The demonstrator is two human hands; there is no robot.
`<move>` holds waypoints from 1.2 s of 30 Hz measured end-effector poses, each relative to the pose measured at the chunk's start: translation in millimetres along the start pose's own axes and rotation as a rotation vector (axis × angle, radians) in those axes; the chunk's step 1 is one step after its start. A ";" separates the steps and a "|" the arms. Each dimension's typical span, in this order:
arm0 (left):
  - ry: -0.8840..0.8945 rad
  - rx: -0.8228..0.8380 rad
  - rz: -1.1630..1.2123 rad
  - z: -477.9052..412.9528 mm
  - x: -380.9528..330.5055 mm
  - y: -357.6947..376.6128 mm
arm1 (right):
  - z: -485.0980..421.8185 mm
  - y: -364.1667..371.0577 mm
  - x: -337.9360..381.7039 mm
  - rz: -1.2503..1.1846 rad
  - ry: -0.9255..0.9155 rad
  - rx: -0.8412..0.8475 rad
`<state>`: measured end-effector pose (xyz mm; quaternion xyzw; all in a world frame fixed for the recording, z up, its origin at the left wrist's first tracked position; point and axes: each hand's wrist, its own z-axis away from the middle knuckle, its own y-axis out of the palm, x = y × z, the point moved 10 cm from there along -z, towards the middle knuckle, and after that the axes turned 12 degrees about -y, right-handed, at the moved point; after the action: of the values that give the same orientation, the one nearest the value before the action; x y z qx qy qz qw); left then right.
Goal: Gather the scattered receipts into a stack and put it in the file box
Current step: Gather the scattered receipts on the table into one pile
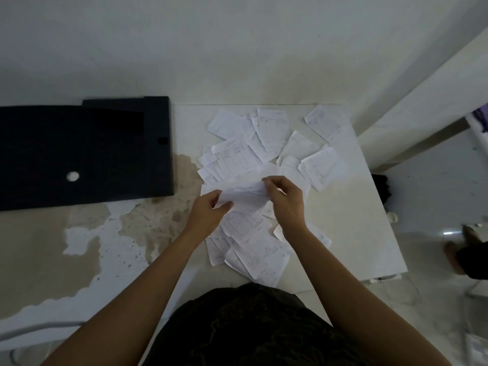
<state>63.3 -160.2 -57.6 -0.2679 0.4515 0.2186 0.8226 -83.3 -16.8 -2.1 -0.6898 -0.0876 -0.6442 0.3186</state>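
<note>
1. Nearest the person, just below the fingers, loose receipts (254,250) lie overlapping on the white table (356,212).
2. The left hand (208,211) and right hand (286,200) each pinch one end of a small held stack (243,192), fingers curled onto the paper.
3. Beyond the fingertips, scattered receipts (272,133) cover the table's far half.
4. Well left of the fingers sits the black file box (79,151), apart from the papers.

Bare table (351,207) right of receipts (253,151); file box (87,154) blocks left.
</note>
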 end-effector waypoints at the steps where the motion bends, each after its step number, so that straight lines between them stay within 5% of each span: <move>1: 0.008 0.022 -0.004 0.4 -0.8 2.5 | 2.0 -5.0 -9.4 -0.046 0.044 -0.039; 5: 0.035 0.092 -0.087 -4.0 5.5 18.0 | 12.8 -0.3 -33.7 -0.258 0.167 -0.026; 10: -0.093 -0.043 -0.028 -9.6 6.3 14.9 | 24.1 -2.8 -49.1 -0.358 0.329 -0.092; 14: -0.115 0.035 0.023 -9.6 -9.2 23.5 | 24.1 9.6 -30.5 -0.321 0.205 0.030; 17: -0.402 -0.007 -0.143 -14.6 22.2 9.5 | 26.5 15.9 -24.8 -0.298 0.141 0.044; 20: -0.101 0.079 -0.062 -2.0 5.2 24.5 | 28.4 17.6 -31.0 -0.201 0.115 0.086; 29: -0.244 0.046 0.008 -13.4 24.7 29.2 | 26.4 28.2 -58.8 0.059 0.188 0.199; 36: -0.242 0.110 0.261 -4.1 -9.5 53.2 | 22.1 23.1 -52.6 -0.099 0.181 0.169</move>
<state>24.1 -123.4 -64.2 -0.1333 0.3914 0.3288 0.8491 -60.7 -7.5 -58.6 -0.5945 -0.1467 -0.7089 0.3500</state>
